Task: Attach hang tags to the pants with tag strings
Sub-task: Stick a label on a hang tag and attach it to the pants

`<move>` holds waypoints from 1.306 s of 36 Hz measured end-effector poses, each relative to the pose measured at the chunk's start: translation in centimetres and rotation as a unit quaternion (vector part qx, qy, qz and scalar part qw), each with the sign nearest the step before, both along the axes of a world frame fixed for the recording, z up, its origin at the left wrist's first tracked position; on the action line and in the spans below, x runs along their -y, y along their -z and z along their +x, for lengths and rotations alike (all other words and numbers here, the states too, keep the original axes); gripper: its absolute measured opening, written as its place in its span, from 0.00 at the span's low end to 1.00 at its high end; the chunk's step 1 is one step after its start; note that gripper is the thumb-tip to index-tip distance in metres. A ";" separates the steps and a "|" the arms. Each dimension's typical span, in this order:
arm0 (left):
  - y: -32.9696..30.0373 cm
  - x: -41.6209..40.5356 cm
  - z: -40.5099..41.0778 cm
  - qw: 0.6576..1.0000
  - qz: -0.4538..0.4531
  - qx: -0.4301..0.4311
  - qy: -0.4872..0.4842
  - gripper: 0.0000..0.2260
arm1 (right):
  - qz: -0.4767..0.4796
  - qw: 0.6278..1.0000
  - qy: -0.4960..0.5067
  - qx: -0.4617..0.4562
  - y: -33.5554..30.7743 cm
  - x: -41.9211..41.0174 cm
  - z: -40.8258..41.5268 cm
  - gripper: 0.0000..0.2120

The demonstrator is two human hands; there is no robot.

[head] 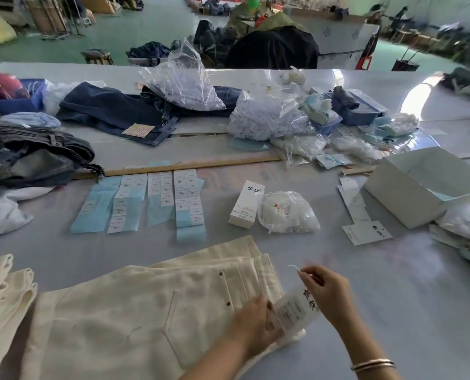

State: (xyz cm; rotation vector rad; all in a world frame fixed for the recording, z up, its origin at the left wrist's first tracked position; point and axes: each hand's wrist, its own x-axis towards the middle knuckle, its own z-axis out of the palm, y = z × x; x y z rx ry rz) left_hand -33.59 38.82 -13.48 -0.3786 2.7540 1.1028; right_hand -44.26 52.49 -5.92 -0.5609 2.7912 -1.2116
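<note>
Cream pants (135,311) lie flat at the near edge of the table, back pocket up. At their right edge, by the waistband, a white hang tag (297,308) with black lettering is held between both hands. My left hand (253,322) grips the tag's lower end against the pants. Above it, my right hand (327,292) pinches the tag's top, and a thin white tag string (294,267) sticks out from the fingertips. A clear bag of white tag strings (287,212) rests in the middle of the table. Loose hang tags (365,231) are spread to the right.
Sticker label strips (157,198) lie in rows below a wooden ruler (190,166). A small white carton (246,204) stands by the string bag, an open white box (420,187) at right. More cream pants (6,286) are piled at left, jeans (33,154) and plastic bags behind.
</note>
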 end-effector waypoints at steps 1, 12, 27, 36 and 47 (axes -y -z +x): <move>0.2 0.3 0.1 1.000 -0.003 -0.015 -0.015 0.20 | -0.016 0.999 0.034 -0.015 -0.4 -0.4 -0.2 0.05; 0.3 0.2 -1.2 0.990 -0.121 -0.006 0.066 0.13 | 0.104 0.980 -0.017 -0.170 -3.4 0.4 1.0 0.05; -0.2 2.2 -0.6 0.982 0.175 0.034 -0.057 0.06 | 0.154 0.986 -0.061 0.024 4.0 0.4 7.5 0.03; -1.3 2.3 0.1 0.879 0.438 0.053 -0.180 0.05 | 0.195 0.979 0.031 0.042 4.8 2.2 7.7 0.08; -1.8 3.0 0.8 0.854 0.467 0.063 -0.220 0.07 | -0.031 0.982 0.072 0.170 5.0 3.9 8.3 0.20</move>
